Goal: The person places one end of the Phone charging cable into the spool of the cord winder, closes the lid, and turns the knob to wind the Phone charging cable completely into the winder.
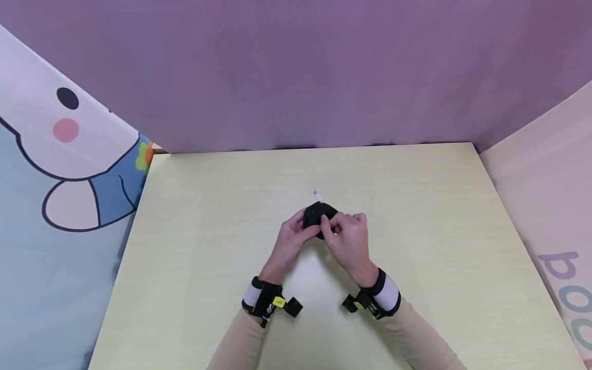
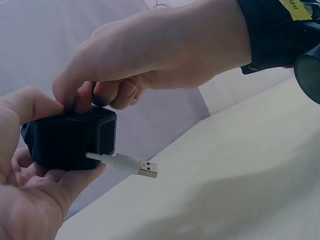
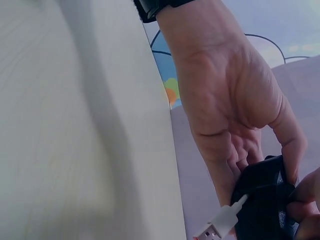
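A small black boxy device (image 1: 315, 211), its exact kind unclear, is held up over the table between both hands. My left hand (image 1: 289, 241) grips it from the left, thumb on one side and fingers round the other. The thumb and forefinger of my right hand (image 1: 350, 241) pinch its near right edge; what lies between those fingertips is hidden. From the device's far side sticks out a short white cable with a USB plug (image 2: 131, 164), its metal end free. A mesh-textured face (image 2: 107, 136) shows beside the cable in the left wrist view.
Under the hands lies a pale wood-grain table (image 1: 222, 205). A purple curtain (image 1: 296, 77) closes off its back edge. Printed cloth (image 1: 69, 205) with a cartoon figure hangs at the left, and a pale lettered cloth (image 1: 532, 180) at the right.
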Tool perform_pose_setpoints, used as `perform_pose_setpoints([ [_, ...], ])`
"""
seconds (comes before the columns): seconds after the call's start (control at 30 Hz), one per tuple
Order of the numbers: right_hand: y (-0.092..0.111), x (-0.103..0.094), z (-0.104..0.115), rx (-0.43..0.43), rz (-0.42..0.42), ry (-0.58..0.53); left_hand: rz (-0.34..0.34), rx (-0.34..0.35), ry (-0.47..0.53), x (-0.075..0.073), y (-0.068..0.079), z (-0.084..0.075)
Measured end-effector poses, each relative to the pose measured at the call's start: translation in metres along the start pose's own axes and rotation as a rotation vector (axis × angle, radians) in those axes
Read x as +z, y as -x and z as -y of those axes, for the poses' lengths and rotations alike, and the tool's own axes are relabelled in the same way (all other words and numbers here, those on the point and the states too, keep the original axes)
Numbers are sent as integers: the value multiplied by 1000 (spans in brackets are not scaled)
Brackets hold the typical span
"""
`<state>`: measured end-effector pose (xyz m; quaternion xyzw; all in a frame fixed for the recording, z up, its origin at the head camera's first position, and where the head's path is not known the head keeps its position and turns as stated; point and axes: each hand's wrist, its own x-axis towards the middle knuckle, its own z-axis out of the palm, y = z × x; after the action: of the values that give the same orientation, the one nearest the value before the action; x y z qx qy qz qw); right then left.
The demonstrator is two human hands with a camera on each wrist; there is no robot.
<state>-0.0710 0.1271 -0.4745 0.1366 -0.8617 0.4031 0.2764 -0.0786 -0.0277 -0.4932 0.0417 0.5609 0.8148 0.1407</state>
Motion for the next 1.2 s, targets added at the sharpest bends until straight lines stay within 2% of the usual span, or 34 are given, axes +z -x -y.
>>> perform_pose_setpoints([
  [0.43, 2, 5, 5, 132, -67, -37, -12, 64, 21, 5, -1, 3],
  [0.57, 2, 5, 4, 138, -71, -45, -17, 72, 12, 5, -1, 5],
  [0.7, 2, 3, 0, 65, -48, 1, -29, 67, 14, 5, -1, 6],
  [0.87, 0, -4, -7, -80, -12, 61, -28, 55, 17, 4, -2, 3],
  [1.07, -9, -19, -18, -262, 154, 42, -32, 27, 1, 1, 0, -3],
  [1.2, -12, -27, -25, -361, 245, 79, -1, 9, -3, -2, 1, -3],
])
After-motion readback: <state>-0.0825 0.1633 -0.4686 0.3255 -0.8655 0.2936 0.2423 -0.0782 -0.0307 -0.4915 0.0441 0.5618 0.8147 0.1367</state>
